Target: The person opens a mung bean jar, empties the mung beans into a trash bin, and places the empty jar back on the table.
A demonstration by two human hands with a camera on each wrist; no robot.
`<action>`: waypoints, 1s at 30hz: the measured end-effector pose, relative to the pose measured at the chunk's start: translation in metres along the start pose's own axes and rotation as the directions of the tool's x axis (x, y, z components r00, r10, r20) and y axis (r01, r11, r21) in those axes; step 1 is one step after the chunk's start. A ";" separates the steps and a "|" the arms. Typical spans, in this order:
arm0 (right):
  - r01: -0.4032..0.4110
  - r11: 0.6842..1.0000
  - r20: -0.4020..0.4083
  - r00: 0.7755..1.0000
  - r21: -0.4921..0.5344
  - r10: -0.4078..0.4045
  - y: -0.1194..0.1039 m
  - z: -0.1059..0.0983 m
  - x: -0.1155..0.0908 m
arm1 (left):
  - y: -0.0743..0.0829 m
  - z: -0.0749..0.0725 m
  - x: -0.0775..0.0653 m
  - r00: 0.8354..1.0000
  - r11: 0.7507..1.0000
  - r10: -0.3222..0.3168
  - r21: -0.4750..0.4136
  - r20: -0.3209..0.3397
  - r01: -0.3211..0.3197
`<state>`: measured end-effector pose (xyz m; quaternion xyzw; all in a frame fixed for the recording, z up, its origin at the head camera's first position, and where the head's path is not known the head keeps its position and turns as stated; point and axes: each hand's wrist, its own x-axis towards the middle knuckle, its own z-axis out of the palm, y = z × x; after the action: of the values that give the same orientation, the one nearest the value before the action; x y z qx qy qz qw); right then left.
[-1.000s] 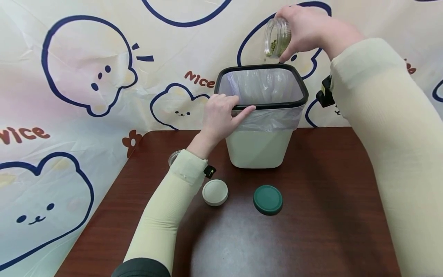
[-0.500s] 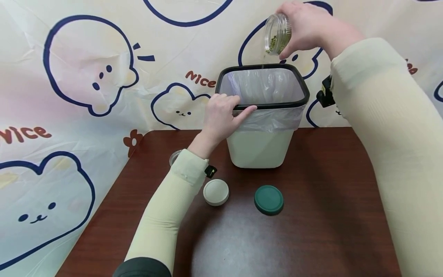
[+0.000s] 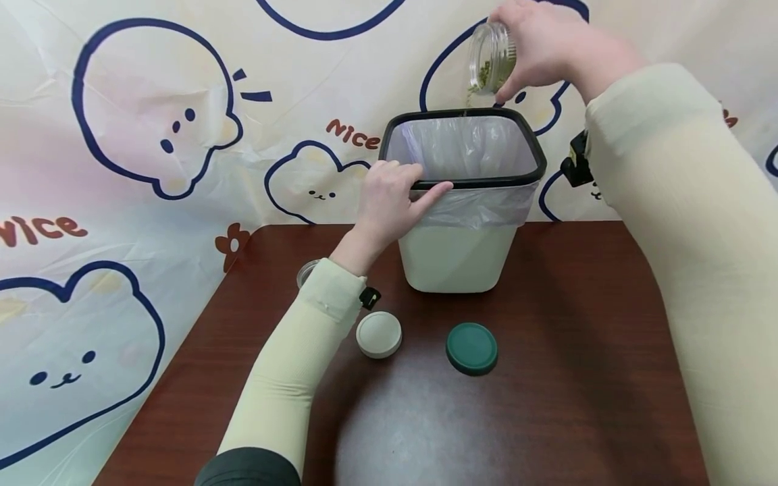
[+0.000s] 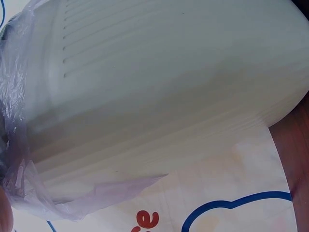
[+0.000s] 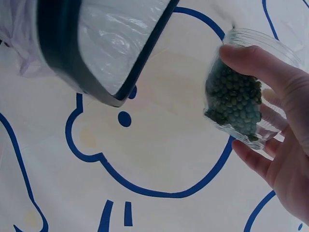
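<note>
My right hand (image 3: 541,50) holds a clear glass jar (image 3: 480,44) on its side, its mouth facing left, above the back rim of the trash bin. Small green beans (image 5: 236,99), which look like mung beans, lie in the jar in the right wrist view. A thin trickle falls from its mouth toward the bin. My left hand (image 3: 389,202) grips the front left of the black rim (image 3: 492,183), thumb along the front. The pale green trash bin (image 3: 458,260) stands upright with a translucent liner (image 3: 480,206) folded over its edge. In the left wrist view the bin's side fills most of the frame.
A white lid (image 3: 379,334) and a green lid (image 3: 471,347) lie on the brown table (image 3: 547,418) in front of the bin. Partly hidden behind my left forearm is a clear round glass item (image 3: 306,271). A cartoon-printed cloth (image 3: 322,74) hangs behind.
The right hand has raised the jar slightly and tipped its mouth further down. More beans now trickle out. The left hand stays on the rim.
</note>
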<state>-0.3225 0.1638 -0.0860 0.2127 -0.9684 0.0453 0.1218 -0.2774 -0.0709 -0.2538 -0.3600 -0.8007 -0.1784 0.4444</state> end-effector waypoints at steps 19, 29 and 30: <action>-0.002 1.000 0.016 1.000 -0.013 0.002 -0.001 0.004 0.000 | 0.001 0.000 -0.001 1.000 1.000 -0.013 0.002 0.007 0.012; -0.001 1.000 0.027 1.000 0.029 0.001 -0.002 0.004 0.000 | 0.002 0.001 0.001 1.000 1.000 -0.006 -0.008 0.002 0.006; -0.001 0.999 0.031 1.000 0.037 0.000 -0.002 0.005 0.000 | 0.002 0.002 0.001 1.000 1.000 -0.004 -0.008 0.000 0.004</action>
<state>-0.3226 0.1618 -0.0906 0.2152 -0.9693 0.0600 0.1027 -0.2768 -0.0680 -0.2539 -0.3600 -0.8007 -0.1825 0.4426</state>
